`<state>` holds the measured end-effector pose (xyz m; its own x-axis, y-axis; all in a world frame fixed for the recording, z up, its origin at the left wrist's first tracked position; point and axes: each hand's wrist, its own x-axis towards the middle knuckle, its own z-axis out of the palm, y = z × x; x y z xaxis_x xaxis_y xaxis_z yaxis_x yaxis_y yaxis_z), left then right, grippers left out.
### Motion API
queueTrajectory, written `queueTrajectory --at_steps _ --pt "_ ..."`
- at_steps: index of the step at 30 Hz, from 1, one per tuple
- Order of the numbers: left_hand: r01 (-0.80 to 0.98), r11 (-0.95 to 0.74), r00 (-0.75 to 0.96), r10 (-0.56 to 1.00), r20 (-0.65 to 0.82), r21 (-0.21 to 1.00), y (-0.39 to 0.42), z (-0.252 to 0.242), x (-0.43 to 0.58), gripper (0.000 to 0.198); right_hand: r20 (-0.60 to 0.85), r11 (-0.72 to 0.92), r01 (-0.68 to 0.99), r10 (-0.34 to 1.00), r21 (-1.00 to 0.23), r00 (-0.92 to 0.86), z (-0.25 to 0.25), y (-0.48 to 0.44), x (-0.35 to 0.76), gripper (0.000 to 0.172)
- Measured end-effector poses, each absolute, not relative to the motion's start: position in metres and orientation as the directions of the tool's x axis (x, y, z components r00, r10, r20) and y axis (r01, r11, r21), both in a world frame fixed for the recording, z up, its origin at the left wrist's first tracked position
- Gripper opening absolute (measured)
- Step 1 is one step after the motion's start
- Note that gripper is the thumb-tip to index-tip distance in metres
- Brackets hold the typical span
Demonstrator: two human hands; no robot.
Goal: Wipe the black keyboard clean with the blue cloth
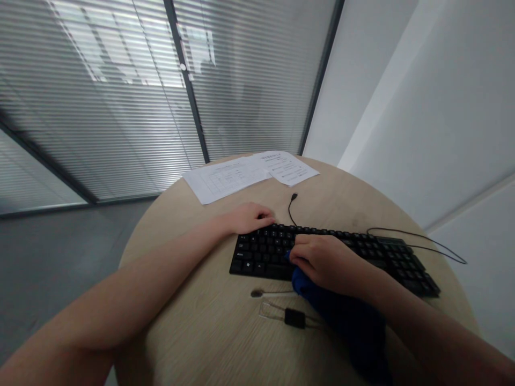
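A black keyboard [265, 249] lies across the round table, its keys facing up. My left hand [251, 217] is closed on its back left corner, with the fingers at the back edge. My right hand [317, 257] pinches a blue cloth [341, 308] and presses a bunched end of it onto the middle keys. The rest of the cloth hangs down below my right wrist toward the table's front. In front of the keyboard lie a thin rod with a dark oval tip [256, 293] and a small black block with wire loops [295, 318], both partly covered by the cloth.
Printed paper sheets [229, 179] lie at the back of the wooden table [193, 332]. A short cable with a plug [294, 197] sticks out behind the keyboard. Another black cable [426, 236] loops past the right side. Glass with blinds and a white wall stand beyond the table.
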<state>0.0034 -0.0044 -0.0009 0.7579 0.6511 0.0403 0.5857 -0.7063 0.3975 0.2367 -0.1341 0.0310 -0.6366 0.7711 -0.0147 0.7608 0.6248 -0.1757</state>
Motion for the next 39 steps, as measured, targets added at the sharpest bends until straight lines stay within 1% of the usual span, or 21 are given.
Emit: queueTrajectory --at_steps 3,8,12,19,23,26,30,33,36,39 --pt "0.587 -0.704 0.757 0.653 0.039 0.4 -0.0045 -0.0005 0.0035 0.041 -0.031 0.63 0.752 0.762 -0.195 -0.647 0.032 -0.1347 0.2362 0.021" --pt "0.566 -0.712 0.767 0.639 0.05 0.415 -0.0042 -0.0011 0.0031 0.04 -0.03 0.632 0.756 0.764 -0.172 -0.645 0.0325 -0.1358 0.2354 0.023" --pt "0.564 -0.716 0.769 0.637 0.055 0.412 -0.0039 -0.0015 0.0027 0.04 -0.039 0.643 0.742 0.75 -0.19 -0.66 0.0336 -0.1362 0.2356 0.021" --pt "0.581 -0.705 0.758 0.651 0.047 0.406 -0.0036 -0.0004 0.0034 0.041 -0.04 0.656 0.735 0.741 -0.17 -0.671 0.0356 -0.1367 0.2352 0.021" --pt "0.599 -0.689 0.746 0.665 0.03 0.408 -0.0026 -0.0011 0.0035 0.041 -0.017 0.64 0.754 0.76 -0.146 -0.649 0.034 -0.1363 0.2348 0.021" --pt "0.592 -0.691 0.752 0.658 0.023 0.415 -0.0016 -0.0021 0.0032 0.041 -0.027 0.655 0.738 0.745 -0.161 -0.667 0.0331 -0.1358 0.2354 0.02" --pt "0.591 -0.696 0.754 0.656 0.029 0.408 -0.001 -0.0024 0.0031 0.042 0.006 0.647 0.749 0.758 -0.142 -0.653 0.0332 -0.135 0.2352 0.022" --pt "0.595 -0.694 0.75 0.66 0.03 0.405 -0.0017 -0.0015 0.0037 0.042 -0.021 0.66 0.738 0.743 -0.14 -0.668 0.0353 -0.1348 0.2347 0.022" --pt "0.593 -0.695 0.751 0.66 0.032 0.408 -0.0022 -0.0009 0.0045 0.041 -0.025 0.642 0.752 0.758 -0.148 -0.652 0.0372 -0.1353 0.2345 0.02" --pt "0.586 -0.702 0.753 0.656 0.048 0.404 -0.0016 -0.0016 0.0047 0.042 -0.028 0.655 0.745 0.748 -0.127 -0.663 0.0375 -0.1362 0.2349 0.02"
